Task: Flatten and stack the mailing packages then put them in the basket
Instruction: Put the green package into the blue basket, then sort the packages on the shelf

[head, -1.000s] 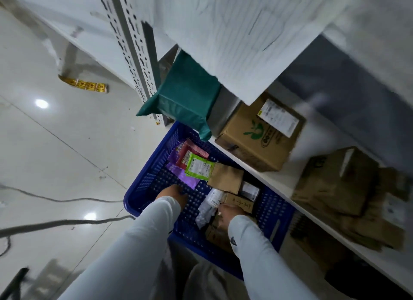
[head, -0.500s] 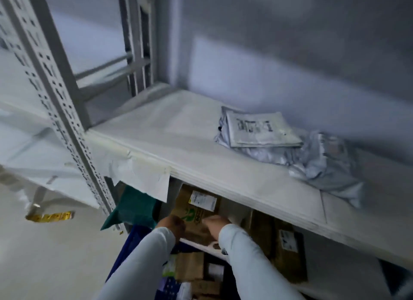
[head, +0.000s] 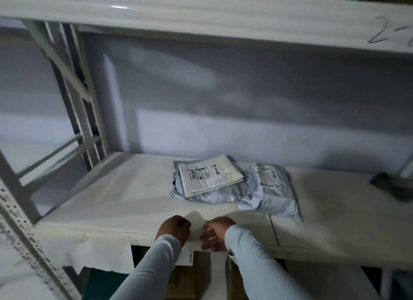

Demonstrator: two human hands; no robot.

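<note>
We see two hands out in front of us, both in long pale sleeves. The left hand (head: pixel 175 228) is at the front edge of the white shelf (head: pixel 116 201). Its fingers are curled in tight like a fist, and we see nothing inside its grip. The right hand (head: pixel 215 233) is just beside it, with a small gap between the two. Its fingers are bent loosely, and we cannot tell if its grip holds anything, because the picture is blurry there.

The mailing packages lie farther back on the same shelf, past the hands and a bit to the right. One is a flat white package (head: pixel 211 178) with a printed label on top. It rests on a grey plastic package (head: pixel 207 193) that looks wrinkled. Just beside these, on the right, is another grey package (head: pixel 273 187), puffy and crumpled, with a label near its top. It touches the pile. No hand touches any of them.

At the far right of the shelf lies a dark crumpled thing (head: pixel 390 184), well apart from the packages. We cannot tell what it is.

Above us runs another white shelf beam (head: pixel 201 15) with some handwriting on its right end. A metal post with little holes (head: pixel 22 228) stands at the left. Under the shelf, between the arms, we see a brown cardboard box (head: pixel 185 277) with a white label.
</note>
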